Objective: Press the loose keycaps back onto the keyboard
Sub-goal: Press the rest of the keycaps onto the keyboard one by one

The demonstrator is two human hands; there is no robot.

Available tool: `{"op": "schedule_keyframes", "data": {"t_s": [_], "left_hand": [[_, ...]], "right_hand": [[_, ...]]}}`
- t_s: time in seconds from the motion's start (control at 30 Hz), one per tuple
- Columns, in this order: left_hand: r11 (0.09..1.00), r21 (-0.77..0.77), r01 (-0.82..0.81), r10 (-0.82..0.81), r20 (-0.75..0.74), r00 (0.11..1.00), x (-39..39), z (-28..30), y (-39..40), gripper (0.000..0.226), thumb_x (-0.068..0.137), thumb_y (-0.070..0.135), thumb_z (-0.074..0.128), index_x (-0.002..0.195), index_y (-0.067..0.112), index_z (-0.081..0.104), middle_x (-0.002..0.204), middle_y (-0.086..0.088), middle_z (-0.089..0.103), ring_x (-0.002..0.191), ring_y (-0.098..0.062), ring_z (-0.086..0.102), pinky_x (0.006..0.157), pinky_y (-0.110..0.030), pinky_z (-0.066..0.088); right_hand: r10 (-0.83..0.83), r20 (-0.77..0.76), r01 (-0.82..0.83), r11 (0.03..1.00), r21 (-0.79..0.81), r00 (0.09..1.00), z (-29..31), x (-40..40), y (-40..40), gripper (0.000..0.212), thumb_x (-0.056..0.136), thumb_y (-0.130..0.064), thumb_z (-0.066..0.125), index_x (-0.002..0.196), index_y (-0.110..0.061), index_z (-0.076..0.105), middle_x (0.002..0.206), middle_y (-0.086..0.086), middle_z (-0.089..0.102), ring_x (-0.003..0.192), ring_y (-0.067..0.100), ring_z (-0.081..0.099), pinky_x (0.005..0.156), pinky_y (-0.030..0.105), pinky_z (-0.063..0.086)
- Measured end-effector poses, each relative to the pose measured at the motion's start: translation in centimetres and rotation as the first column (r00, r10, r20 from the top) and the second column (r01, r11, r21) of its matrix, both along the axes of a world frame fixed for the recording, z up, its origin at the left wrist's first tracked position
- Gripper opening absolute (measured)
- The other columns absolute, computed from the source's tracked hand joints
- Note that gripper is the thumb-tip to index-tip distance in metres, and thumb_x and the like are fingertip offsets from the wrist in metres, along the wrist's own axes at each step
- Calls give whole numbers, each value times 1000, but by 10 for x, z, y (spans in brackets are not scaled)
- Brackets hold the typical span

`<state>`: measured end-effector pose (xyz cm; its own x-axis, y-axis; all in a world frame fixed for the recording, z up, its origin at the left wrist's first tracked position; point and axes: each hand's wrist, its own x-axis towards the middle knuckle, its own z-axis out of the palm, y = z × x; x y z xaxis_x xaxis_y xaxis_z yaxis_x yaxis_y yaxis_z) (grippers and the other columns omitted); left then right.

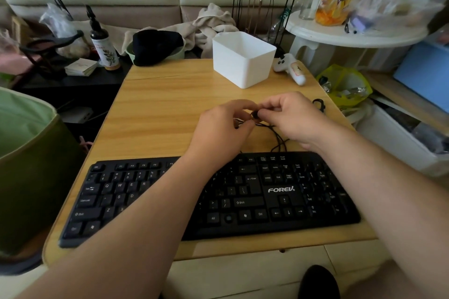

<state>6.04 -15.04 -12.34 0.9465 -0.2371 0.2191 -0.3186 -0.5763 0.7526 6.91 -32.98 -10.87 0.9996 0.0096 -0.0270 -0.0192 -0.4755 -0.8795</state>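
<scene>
On table (170, 109) front edge: black keyboard (211, 196), white legends, FOREV logo, flat. Behind it, both hands meet over the cable (278, 139): left hand (223, 128) and right hand (291, 116) fingers curled, pinching a small black piece (255, 115), maybe keycap, can't tell. White bin (243, 59) further back.

Both hands, left (222, 128) and right (291, 116), meet, fingertips pinching.

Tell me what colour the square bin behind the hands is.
White: the bin is plain white with no pattern, clearest in the head view.
</scene>
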Motion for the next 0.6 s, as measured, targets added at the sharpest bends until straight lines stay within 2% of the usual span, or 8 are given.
{"op": "schedule_keyframes", "data": {"t_s": [0.07, 0.17, 0.3, 0.4, 0.47, 0.53, 0.6], "left_hand": [[998, -69, -8, 6, -22, 1000, -2, 1, -3, 23, 95, 33, 72, 106, 52, 67, 89, 24, 72, 89, 6, 63, 70, -8, 44], [981, -192, -24, 12, -64, 998, -2, 0, -2, 21, 94, 29, 75, 101, 49, 70, 89, 23, 74, 92, 1, 66, 83, -23, 55], [927, -375, -1, -59, -150, 987, -5, -2, 0, 19, 94, 18, 77, 104, 34, 75, 94, 14, 79, 98, -3, 73, 98, -38, 57], [872, -490, -9, -115, -223, 968, -5, -3, 0, 18, 94, 12, 76, 108, 23, 75, 96, 5, 81, 100, -9, 75, 101, -38, 56], [849, -527, -38, -127, -273, 954, -4, -3, 1, 14, 95, 14, 75, 107, 20, 76, 96, 1, 81, 95, -9, 74, 92, -29, 57], [846, -527, -73, -115, -315, 942, -4, 0, 3, 10, 95, 18, 75, 104, 22, 77, 95, -1, 81, 84, -8, 69, 72, -18, 53], [862, -497, -96, -85, -330, 940, -5, 4, 8, 6, 94, 19, 76, 98, 22, 79, 92, -3, 80, 75, -5, 65, 61, -11, 48]], "right_hand": [[22, -31, -19, 995, 102, 999, 2, -4, 0, 16, 100, -7, 65, 107, -13, 77, 88, 1, 79, 75, -3, 70, 69, 8, 49], [23, -71, -6, 972, 236, 997, 7, -9, -1, 15, 102, -5, 60, 100, -12, 73, 69, -6, 73, 57, -9, 62, 53, 5, 43], [38, -118, 4, 942, 335, 992, 11, -11, -3, 13, 100, -8, 62, 94, -13, 71, 64, -8, 71, 54, -7, 60, 50, 7, 42], [27, -97, 9, 936, 352, 995, 14, -15, -1, 13, 100, -7, 63, 89, -13, 68, 62, -9, 70, 54, -6, 62, 49, 7, 42], [7, -44, 8, 941, 338, 999, 15, -17, 2, 10, 97, -7, 66, 89, -13, 69, 64, -6, 71, 58, -3, 64, 52, 7, 44], [2, 23, -9, 951, 310, 1000, 14, -18, 3, 10, 95, -6, 70, 89, -14, 71, 70, 0, 73, 65, 3, 68, 61, 12, 50], [6, 111, -26, 983, 183, 994, 12, -17, 4, 13, 93, -8, 74, 89, -20, 74, 76, -1, 77, 73, 6, 71, 74, 20, 55]]}}
